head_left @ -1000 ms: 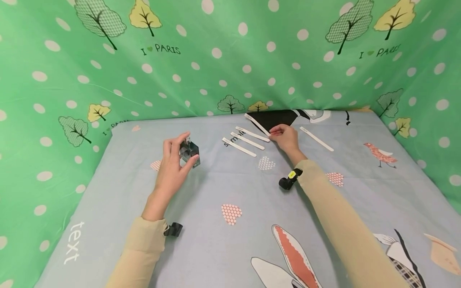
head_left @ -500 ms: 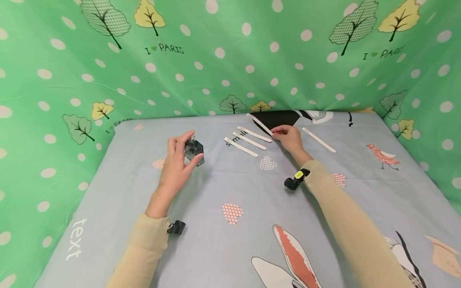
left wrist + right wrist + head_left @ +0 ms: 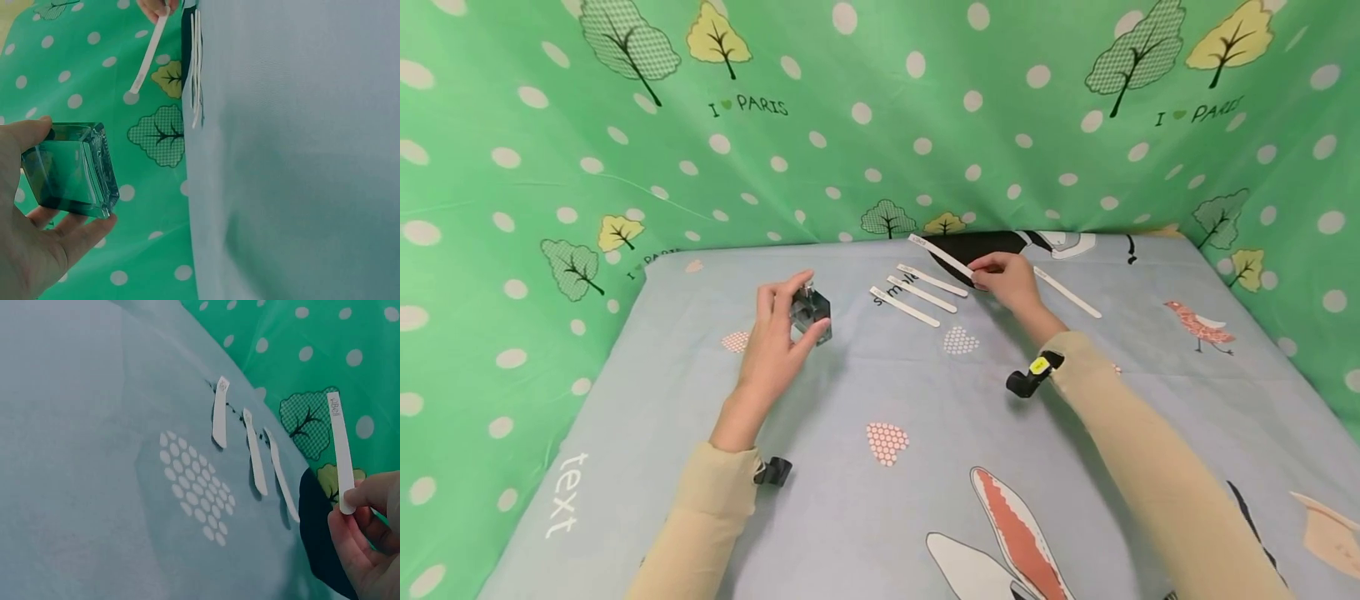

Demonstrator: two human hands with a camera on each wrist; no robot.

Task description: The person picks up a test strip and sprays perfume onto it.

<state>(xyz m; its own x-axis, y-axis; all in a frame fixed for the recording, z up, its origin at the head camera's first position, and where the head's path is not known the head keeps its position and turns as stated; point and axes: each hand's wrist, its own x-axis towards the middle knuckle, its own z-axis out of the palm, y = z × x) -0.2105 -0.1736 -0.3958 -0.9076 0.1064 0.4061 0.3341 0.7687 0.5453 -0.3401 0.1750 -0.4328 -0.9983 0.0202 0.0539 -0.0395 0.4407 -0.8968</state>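
My left hand holds a dark, clear glass perfume bottle above the cloth, thumb on one side and fingers on the other. In the left wrist view the bottle shows its thick glass base and bluish-green tint. My right hand pinches one end of a white paper test strip between thumb and fingertips. Seen from the right wrist, that strip is raised, with small print at its far end. Three similar strips lie side by side on the cloth, left of my right hand.
Another white strip lies alone on the right, partly behind my right hand. A grey-blue printed cloth covers the table. Green dotted curtains rise along its back and sides.
The right hand has lifted the strip and turned it, moving slightly right. My left hand has shifted a little to the right with the perfume bottle. The other strips lie as before.
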